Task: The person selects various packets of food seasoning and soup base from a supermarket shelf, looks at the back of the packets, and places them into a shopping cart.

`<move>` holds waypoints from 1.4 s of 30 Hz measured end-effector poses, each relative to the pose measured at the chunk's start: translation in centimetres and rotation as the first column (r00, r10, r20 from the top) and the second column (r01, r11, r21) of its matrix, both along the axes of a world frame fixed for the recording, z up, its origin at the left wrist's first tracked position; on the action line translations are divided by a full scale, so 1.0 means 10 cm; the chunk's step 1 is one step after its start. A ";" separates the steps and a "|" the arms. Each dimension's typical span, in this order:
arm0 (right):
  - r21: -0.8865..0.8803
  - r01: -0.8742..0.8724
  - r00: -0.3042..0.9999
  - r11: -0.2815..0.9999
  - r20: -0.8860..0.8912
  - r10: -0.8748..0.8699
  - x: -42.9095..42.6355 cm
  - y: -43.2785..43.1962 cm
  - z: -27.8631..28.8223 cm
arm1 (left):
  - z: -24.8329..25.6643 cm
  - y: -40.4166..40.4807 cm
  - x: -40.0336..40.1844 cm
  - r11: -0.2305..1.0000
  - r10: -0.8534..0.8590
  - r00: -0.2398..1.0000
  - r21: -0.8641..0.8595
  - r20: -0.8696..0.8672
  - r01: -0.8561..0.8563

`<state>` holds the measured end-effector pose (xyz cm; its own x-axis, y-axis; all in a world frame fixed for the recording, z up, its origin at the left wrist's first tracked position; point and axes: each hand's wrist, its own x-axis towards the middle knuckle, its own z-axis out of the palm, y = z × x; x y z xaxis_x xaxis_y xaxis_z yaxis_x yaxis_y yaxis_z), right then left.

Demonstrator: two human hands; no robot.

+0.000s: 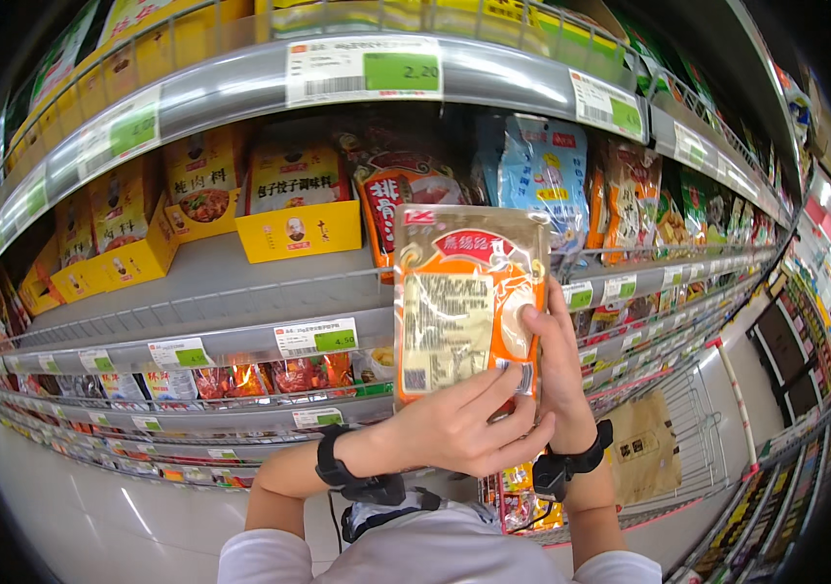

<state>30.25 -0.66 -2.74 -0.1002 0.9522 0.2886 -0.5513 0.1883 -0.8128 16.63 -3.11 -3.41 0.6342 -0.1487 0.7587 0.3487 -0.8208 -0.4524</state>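
My right hand (560,358) grips a foil seasoning packet (452,314) by its right edge, its thumb on the front. The packet is upright, orange and brown, with a red banner and a pale printed panel bearing writing. Across its lower front reaches my left hand (459,423), fingers apart and fingertips near a small barcode (523,376). The left thumb is hidden. Behind the packet, an orange-and-red bag (379,197) stands on the shelf, partly covered. A light blue bag (543,171) is to its right.
Yellow display boxes (299,230) with packets line the shelf at left. A wire guard (299,292) edges that shelf. Below are lower shelves with red packets (248,379). At right stands a shopping cart (707,438) with a brown paper bag (642,445).
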 end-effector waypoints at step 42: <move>-0.524 0.735 0.519 0.430 0.027 -0.854 1.58 -1.22 -1.49 | -1.89 0.23 1.81 0.441 -0.374 0.906 -0.822 0.197 0.361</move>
<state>46.07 -12.86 -17.62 0.7739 0.5795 -0.2555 -0.5018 0.3150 -0.8056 34.73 -0.79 -22.28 0.6884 0.3160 0.6529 -0.0801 -0.8615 0.5015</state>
